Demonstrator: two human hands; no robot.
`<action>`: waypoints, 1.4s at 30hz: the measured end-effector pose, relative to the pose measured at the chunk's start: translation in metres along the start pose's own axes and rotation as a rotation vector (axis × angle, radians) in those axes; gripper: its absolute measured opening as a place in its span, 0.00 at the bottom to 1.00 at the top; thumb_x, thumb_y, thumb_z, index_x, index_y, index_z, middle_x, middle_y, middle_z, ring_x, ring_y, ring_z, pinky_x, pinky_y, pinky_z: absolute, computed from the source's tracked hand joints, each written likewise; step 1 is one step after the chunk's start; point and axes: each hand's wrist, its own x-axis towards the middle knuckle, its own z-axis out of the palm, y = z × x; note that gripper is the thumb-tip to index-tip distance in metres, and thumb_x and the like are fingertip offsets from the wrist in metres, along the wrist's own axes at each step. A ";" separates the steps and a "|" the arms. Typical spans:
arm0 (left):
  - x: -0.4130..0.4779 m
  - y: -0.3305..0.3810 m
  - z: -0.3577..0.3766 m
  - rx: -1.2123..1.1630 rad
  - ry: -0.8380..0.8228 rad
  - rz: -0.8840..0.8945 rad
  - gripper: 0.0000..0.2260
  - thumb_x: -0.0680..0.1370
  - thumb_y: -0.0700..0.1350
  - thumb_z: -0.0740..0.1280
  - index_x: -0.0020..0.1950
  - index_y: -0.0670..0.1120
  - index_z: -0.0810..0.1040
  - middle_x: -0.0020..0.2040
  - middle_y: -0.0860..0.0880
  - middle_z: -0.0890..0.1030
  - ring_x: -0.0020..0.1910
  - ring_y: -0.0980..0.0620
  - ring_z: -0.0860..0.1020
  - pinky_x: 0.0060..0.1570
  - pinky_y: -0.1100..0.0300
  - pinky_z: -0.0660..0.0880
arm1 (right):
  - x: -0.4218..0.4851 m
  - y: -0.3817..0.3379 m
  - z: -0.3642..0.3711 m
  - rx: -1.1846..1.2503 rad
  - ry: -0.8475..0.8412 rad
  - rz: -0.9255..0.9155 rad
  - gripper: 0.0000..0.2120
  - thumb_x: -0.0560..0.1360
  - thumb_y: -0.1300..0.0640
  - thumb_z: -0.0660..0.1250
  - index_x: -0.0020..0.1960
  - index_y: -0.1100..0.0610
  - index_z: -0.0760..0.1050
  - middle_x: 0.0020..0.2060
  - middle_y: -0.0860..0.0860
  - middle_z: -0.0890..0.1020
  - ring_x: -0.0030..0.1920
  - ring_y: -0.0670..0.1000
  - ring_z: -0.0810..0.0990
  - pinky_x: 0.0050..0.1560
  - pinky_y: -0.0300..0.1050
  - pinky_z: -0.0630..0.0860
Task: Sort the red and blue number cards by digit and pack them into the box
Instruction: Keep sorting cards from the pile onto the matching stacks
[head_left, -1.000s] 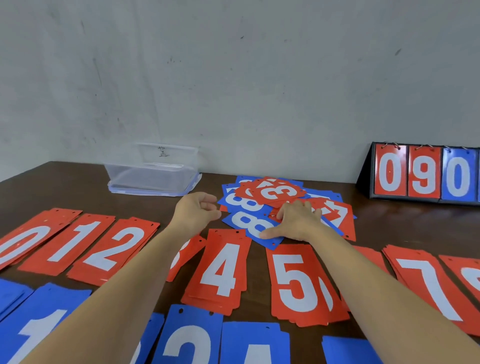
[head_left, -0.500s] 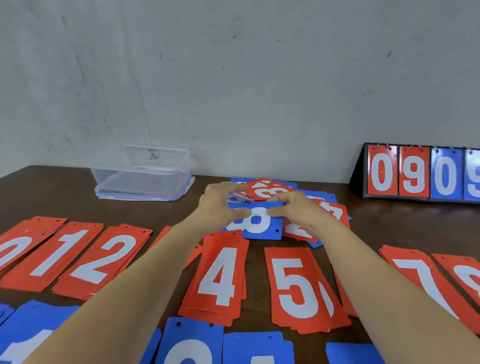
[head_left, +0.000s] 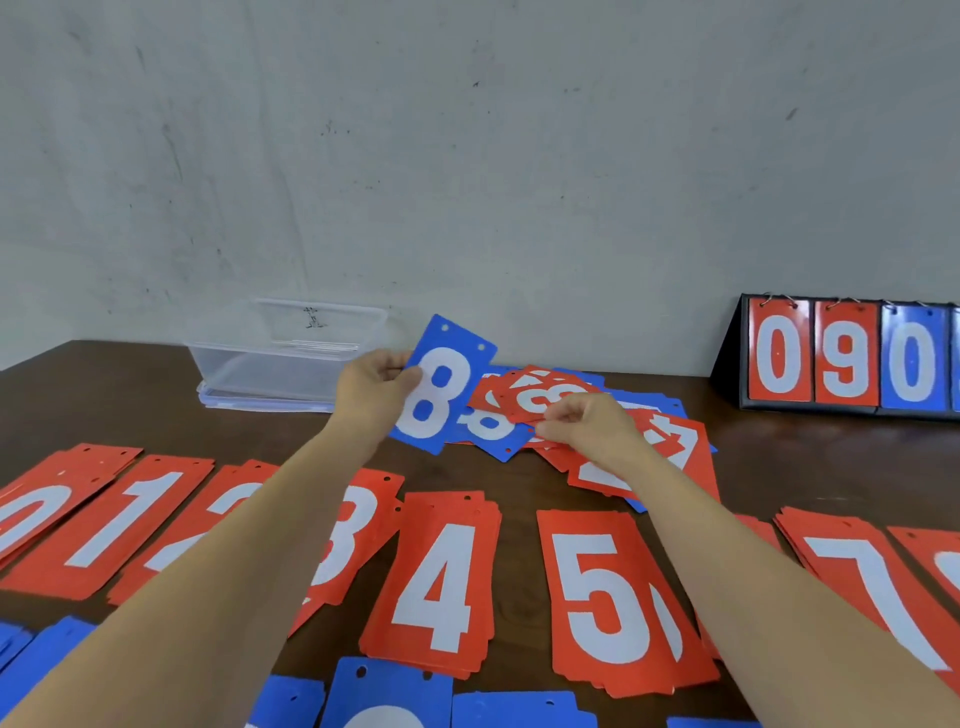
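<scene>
- Half a second ago both hands held the blue 8 (head_left: 441, 387) low over the pile (head_left: 545, 395). Now the left hand (head_left: 374, 389) has it alone.
- Left hand: thumb on the card's face, fingers behind its left edge. The card is raised clear of the table (head_left: 805, 457), near upright, tilted a little right, between the box (head_left: 234, 364) and the pile.
- Right hand (head_left: 589, 428): let go of the 8 and dropped back to the pile. Fingers curled, thumb and forefinger pinching at the pile's near edge. Which card they have, I cannot tell.
- A second blue 8 (head_left: 488, 428) lies partly exposed in the pile, just beside the raised one.
- Meaning: one card is freed from the unsorted heap and ready to be placed. Likely it goes to the blue row (head_left: 395, 696) at the near edge, though no blue 8 stack shows in view.
- Red stacks lie in a row from 0 up through the 4 (head_left: 436, 582), 5 (head_left: 608, 597) and 7 (head_left: 862, 587).
- The box is far left by the wall and looks empty, so packing is not begun.
- Judgement: sorting is well along, with the mixed pile left to do.
</scene>
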 end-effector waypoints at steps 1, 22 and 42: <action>0.000 -0.004 -0.003 -0.035 0.017 -0.039 0.04 0.78 0.38 0.68 0.46 0.46 0.80 0.43 0.46 0.84 0.38 0.50 0.82 0.41 0.56 0.80 | 0.006 0.007 0.002 -0.103 0.051 0.025 0.11 0.72 0.47 0.73 0.53 0.47 0.81 0.55 0.45 0.81 0.62 0.49 0.75 0.65 0.53 0.69; 0.009 -0.037 0.007 -0.272 0.020 -0.255 0.01 0.77 0.41 0.70 0.47 0.44 0.81 0.49 0.41 0.85 0.48 0.39 0.84 0.55 0.40 0.79 | -0.009 0.052 -0.046 -0.819 0.156 -0.145 0.15 0.81 0.45 0.56 0.53 0.45 0.80 0.49 0.46 0.80 0.59 0.50 0.69 0.57 0.49 0.59; -0.006 -0.033 0.031 -0.178 -0.019 -0.263 0.07 0.77 0.46 0.71 0.53 0.45 0.79 0.50 0.44 0.85 0.48 0.41 0.84 0.54 0.40 0.79 | 0.014 0.044 -0.071 -0.741 -0.232 -0.029 0.35 0.70 0.37 0.70 0.73 0.42 0.63 0.67 0.53 0.68 0.69 0.55 0.57 0.63 0.53 0.57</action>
